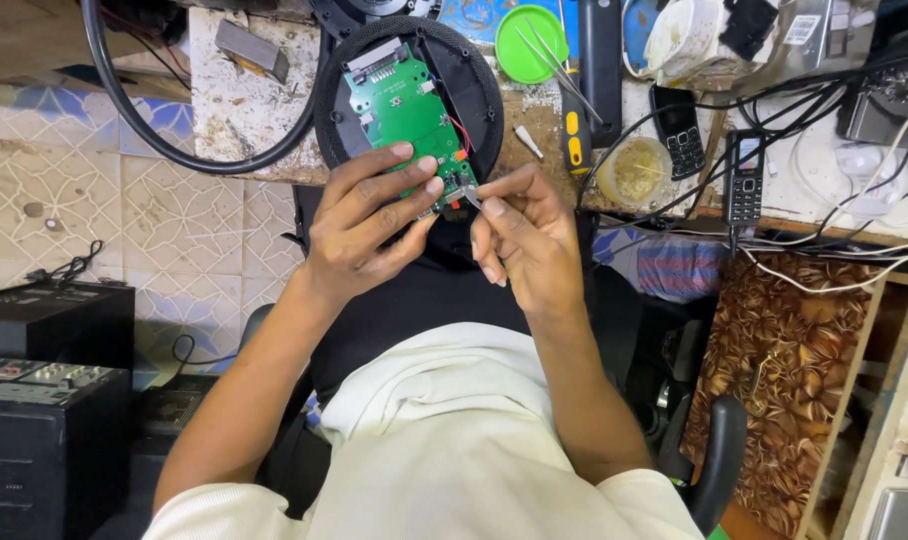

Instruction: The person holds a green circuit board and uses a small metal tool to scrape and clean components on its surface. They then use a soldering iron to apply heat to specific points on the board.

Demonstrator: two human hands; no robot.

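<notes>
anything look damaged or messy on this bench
Yes. The workbench top is chipped and stained, and cables lie tangled over its right side. The green circuit board sits exposed in an opened black round casing, steadied by the left hand; the right hand pinches a small part.

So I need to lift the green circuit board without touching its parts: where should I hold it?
Probably by its bare side edges, coming in from the left and right. The green circuit board lies flat in the round black housing, components face up, red wires at its right.

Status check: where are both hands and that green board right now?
Left hand grips green circuit board. Right hand pinches small metal part at board's lower edge. Nothing blocking.
</notes>
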